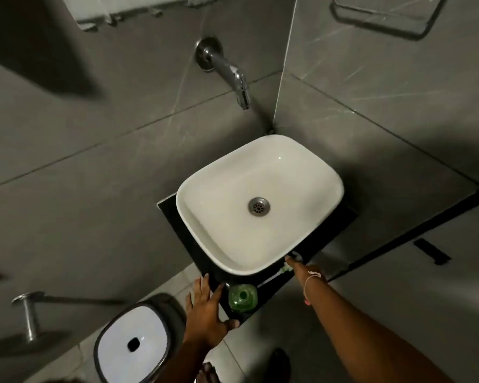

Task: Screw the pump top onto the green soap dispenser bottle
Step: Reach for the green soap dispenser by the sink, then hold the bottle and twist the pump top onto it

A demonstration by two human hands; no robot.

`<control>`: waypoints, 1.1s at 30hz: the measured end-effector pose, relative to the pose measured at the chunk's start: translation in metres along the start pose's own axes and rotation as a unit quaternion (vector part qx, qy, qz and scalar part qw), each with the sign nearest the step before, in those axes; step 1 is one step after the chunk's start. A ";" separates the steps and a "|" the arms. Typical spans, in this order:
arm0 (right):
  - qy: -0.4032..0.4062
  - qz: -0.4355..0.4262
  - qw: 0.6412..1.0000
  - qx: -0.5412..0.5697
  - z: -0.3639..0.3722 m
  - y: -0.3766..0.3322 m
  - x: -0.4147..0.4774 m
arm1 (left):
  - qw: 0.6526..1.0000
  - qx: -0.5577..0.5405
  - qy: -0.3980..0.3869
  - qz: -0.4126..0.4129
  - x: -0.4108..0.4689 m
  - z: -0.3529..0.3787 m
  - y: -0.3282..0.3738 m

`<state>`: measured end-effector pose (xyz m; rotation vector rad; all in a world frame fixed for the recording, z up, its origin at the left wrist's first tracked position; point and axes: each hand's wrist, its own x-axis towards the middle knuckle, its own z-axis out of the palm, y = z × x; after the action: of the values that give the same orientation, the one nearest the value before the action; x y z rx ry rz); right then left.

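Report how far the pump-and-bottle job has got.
Done: nothing; the green bottle stands open-necked on the black counter. In hand: the right hand reaches the pump top lying beside the sink; the left hand rests open near the bottle. Left: lift, seat, screw.

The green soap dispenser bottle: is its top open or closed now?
Open. The green soap dispenser bottle stands upright on the black counter, its round neck hole bare, no pump screwed on.

The sink (260, 172) in the middle looks smooth, shiny white. The tap (230, 74) above it is shiny metal. The bottle (243, 297) below is clear green plastic.
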<state>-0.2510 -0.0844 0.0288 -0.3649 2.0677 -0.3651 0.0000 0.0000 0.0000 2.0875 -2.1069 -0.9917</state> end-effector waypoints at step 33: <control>0.199 -0.540 0.817 0.035 0.039 0.066 -0.125 | 0.999 -0.011 0.027 0.031 0.019 0.002 0.001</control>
<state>-0.1638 0.0208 0.0804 -1.5339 2.0213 -1.2740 -0.0040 -0.0168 -0.0089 2.0021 -2.1108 -0.9359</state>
